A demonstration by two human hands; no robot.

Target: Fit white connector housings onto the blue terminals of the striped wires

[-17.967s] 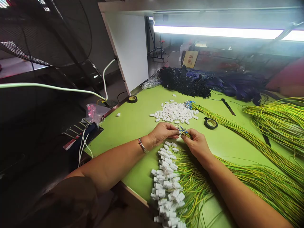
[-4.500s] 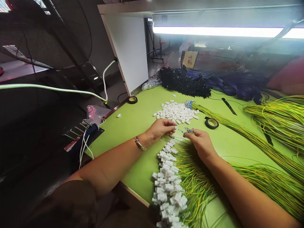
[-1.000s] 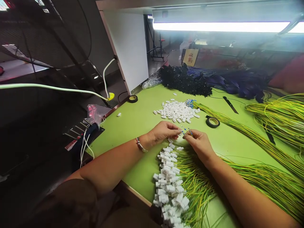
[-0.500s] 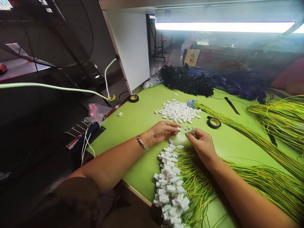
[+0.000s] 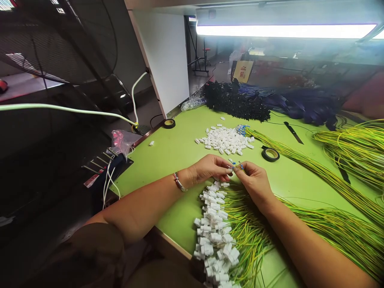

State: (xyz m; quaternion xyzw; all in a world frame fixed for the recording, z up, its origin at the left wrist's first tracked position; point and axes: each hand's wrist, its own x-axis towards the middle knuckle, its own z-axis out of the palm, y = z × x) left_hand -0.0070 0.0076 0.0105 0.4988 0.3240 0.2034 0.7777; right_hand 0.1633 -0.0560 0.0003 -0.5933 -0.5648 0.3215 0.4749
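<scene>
Meeting above the green tabletop [image 5: 174, 158], a person's two bare hands nearly touch. The right hand [image 5: 254, 178] pinches a few blue-collared wires [image 5: 234, 163], their lower lengths hidden in its grip; the left hand [image 5: 213, 168] presses thumb and finger on what looks like a white connector, mostly covered by the fingertips. Loose white housings [image 5: 226, 140] lie just beyond. Nearer, a row of wired connectors [image 5: 210, 228] runs off the bottom edge, and a pink shape [image 5: 364, 98] at far right is too blurred to identify.
</scene>
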